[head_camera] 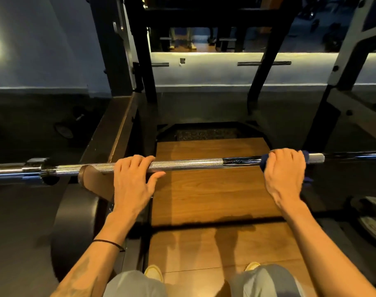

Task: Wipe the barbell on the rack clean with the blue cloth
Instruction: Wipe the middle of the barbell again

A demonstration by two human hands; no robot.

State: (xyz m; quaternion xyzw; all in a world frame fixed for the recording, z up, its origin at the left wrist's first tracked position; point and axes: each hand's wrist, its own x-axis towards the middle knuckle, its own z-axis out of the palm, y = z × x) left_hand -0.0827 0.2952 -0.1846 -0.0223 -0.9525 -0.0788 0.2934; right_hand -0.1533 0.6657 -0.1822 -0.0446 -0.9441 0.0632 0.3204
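Observation:
The barbell point(193, 163) lies level across the rack, a steel shaft with knurled stretches and a smooth dark band right of the middle. My left hand point(133, 181) rests on the knurled part, its fingers curled over the top of the bar and the thumb stretched out below it. My right hand point(284, 170) grips the bar through the blue cloth point(263, 161), which is wrapped round the shaft and shows only at the edges of my palm.
Black rack uprights point(145, 67) stand behind the bar on both sides. A wooden platform point(212, 196) lies under the bar, with my feet on it. A black plate point(75, 228) leans at the lower left, and a grey plate point(373, 221) lies at the right.

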